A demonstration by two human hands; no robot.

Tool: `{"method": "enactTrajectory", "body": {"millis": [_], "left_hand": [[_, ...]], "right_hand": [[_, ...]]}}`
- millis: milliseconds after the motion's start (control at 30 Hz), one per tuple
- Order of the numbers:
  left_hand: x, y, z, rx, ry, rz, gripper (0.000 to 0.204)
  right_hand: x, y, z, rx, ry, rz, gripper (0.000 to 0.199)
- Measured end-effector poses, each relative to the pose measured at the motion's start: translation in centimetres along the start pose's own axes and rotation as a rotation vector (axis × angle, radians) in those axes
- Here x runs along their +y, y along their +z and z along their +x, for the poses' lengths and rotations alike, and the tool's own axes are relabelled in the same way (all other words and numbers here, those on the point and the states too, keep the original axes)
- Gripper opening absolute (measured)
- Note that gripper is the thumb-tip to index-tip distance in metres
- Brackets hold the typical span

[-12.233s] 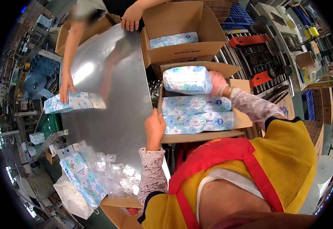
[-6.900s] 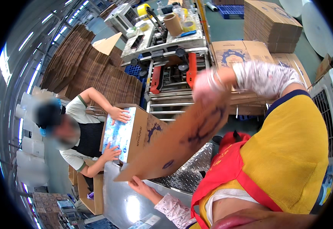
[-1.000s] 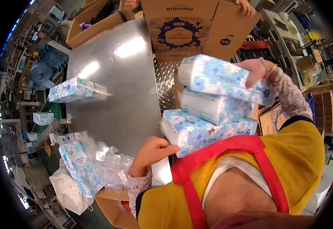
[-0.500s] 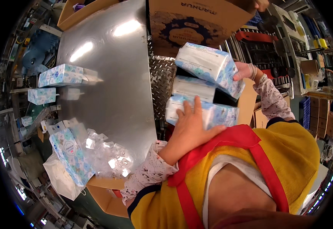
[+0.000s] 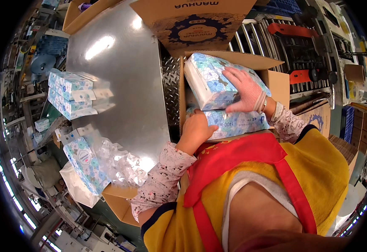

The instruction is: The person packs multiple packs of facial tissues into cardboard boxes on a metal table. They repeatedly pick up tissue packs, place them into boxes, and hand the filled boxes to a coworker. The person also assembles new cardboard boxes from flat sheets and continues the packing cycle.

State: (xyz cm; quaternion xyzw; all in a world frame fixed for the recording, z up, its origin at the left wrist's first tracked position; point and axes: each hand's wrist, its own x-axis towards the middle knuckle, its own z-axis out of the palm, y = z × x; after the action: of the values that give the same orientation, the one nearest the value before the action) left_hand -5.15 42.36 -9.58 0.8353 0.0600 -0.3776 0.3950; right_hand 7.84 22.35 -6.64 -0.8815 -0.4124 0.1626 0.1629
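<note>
Blue flowered tissue pack (image 5: 217,80) tilts in the box (image 5: 278,80); right hand (image 5: 246,90) flat, fingers spread; left hand (image 5: 197,131) curled at six o'clock. Shiny steel table (image 5: 120,84) at nine o'clock.

Glossy blue floral plastic-wrapped tissue pack (image 5: 217,80) sits in matt brown cardboard box (image 5: 276,80). Smooth shiny steel table (image 5: 120,71); crinkly clear plastic bags (image 5: 120,161).

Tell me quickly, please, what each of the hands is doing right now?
Left hand: curled against the lower tissue pack in the carton.
Right hand: open, flat on the upper tissue pack.
</note>
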Motion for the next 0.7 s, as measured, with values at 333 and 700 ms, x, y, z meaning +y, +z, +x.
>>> {"method": "enactTrajectory", "body": {"millis": [333, 700], "left_hand": [[-2.6, 4.8, 3.7, 0.234, 0.037, 0.472, 0.017], [-1.6, 2.7, -0.8, 0.263, 0.129, 0.200, 0.036]], "right_hand": [[5.7, 11.0, 7.8, -0.116, 0.417, -0.156, 0.033], [0.5, 11.3, 1.3, -0.042, 0.044, 0.091, 0.081]]}}
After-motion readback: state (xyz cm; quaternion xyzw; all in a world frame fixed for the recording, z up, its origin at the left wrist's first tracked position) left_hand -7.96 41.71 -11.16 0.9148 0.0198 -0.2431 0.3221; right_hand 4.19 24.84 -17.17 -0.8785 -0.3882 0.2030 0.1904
